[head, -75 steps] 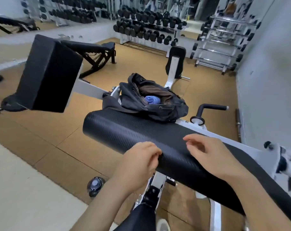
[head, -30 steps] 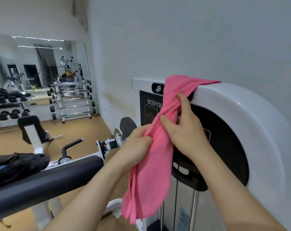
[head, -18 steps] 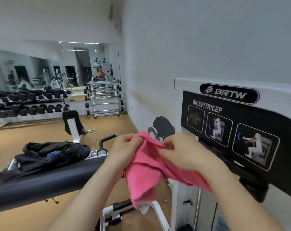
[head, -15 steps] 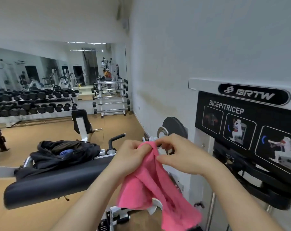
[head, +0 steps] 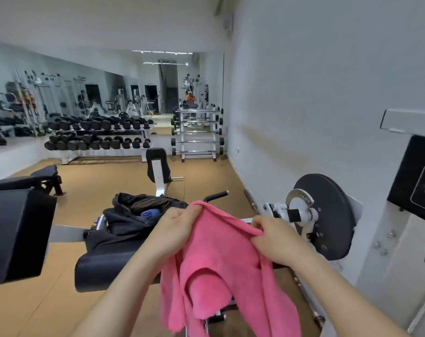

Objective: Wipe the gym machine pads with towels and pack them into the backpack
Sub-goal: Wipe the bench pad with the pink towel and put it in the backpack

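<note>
A pink towel [head: 218, 268] hangs spread between my two hands above the long black arm pad [head: 104, 261] of the bicep machine. My left hand [head: 175, 229] pinches its upper left edge and my right hand [head: 277, 235] pinches its upper right edge. The towel's lower part droops in folds and hides the pad's right end. Beyond the pad lies a black backpack [head: 131, 215], unzipped, with a blue towel [head: 150, 212] showing inside.
A square black pad [head: 16, 237] juts in at the left. The machine's black pivot disc [head: 328, 220] and white weight housing [head: 408, 215] stand at the right by the wall. Dumbbell racks [head: 99, 137], a bench [head: 31, 178] and a seat [head: 158, 166] stand farther back on the tan floor.
I took the pink towel off the top of the machine housing, brought it down and turned left. Both hands have spread it open over the arm pad.
</note>
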Demonstrator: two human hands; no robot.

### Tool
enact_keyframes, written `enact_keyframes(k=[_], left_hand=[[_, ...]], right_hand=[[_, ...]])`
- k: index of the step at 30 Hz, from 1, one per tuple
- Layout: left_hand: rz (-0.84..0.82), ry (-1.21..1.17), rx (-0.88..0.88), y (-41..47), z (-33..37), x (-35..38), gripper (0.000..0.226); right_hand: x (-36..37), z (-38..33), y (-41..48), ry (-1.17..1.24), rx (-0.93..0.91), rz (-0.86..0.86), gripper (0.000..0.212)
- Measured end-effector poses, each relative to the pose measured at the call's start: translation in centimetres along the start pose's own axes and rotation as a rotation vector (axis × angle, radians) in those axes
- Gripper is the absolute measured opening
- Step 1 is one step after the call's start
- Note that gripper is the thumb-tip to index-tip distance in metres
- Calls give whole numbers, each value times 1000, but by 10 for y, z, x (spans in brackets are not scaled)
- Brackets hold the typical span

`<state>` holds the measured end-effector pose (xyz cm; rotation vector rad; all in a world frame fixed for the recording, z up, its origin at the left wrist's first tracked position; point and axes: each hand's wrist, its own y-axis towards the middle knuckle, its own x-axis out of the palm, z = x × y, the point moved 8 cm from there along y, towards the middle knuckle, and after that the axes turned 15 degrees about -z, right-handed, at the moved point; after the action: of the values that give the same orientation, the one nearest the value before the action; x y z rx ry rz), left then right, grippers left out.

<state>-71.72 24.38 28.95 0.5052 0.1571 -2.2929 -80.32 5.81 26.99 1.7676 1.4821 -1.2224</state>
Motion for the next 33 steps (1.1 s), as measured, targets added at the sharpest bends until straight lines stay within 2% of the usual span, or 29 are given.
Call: enact_keyframes(k=[3, 5, 7, 9, 11, 14, 16, 17, 18, 20, 22, 24, 25, 29, 31, 32, 33], left_hand=[[-9, 129, -97, 23, -43, -30, 46], [69, 248, -110, 38, -62, -47, 47], [269, 404, -72, 53, -66, -66, 31], [529, 521, -11, 65, -56, -85, 16], [760, 560, 75, 75, -43, -105, 18], [1070, 551, 202, 78, -26, -134, 41], [1186, 528, 254, 75, -18, -139, 32], [1176, 520, 254, 77, -18, -137, 25], [1095, 508, 228, 85, -23, -131, 20], [789, 515, 88, 107, -43, -104, 21], [405, 614, -141, 126, -77, -61, 12], [103, 675, -267, 131, -106, -14, 16], [12, 660, -265, 131, -111, 6, 20], [-197, 231, -292, 121, -115, 69, 18], [-266, 108, -338, 114, -120, 80, 12], [-245, 102, -358, 111, -124, 74, 13], [-114, 179, -327, 109, -131, 53, 14]], right_hand=[[-17, 0, 37, 386, -67, -164, 19], [-39, -1, 67, 466, -128, -153, 17], [-65, -5, 106, 368, -198, 3, 15], [-87, -13, 147, 120, -265, 240, 15], [-102, -30, 179, -33, -380, 444, 17], [-115, -45, 207, 92, -622, 631, 15], [-113, -38, 230, 261, -707, 627, 20], [-103, -30, 249, 297, -691, 563, 20], [-86, -19, 272, 277, -635, 463, 18], [-39, 14, 321, 88, -431, 233, 12], [8, 49, 348, -167, -245, 18, 10], [47, 71, 354, -324, -173, -181, 29], [62, 77, 352, -292, -166, -276, 34], [106, 68, 311, 3, -231, -583, 22], [122, 54, 280, -31, -304, -678, 36], [127, 48, 264, -82, -341, -668, 45], [131, 41, 250, -131, -374, -626, 50]])
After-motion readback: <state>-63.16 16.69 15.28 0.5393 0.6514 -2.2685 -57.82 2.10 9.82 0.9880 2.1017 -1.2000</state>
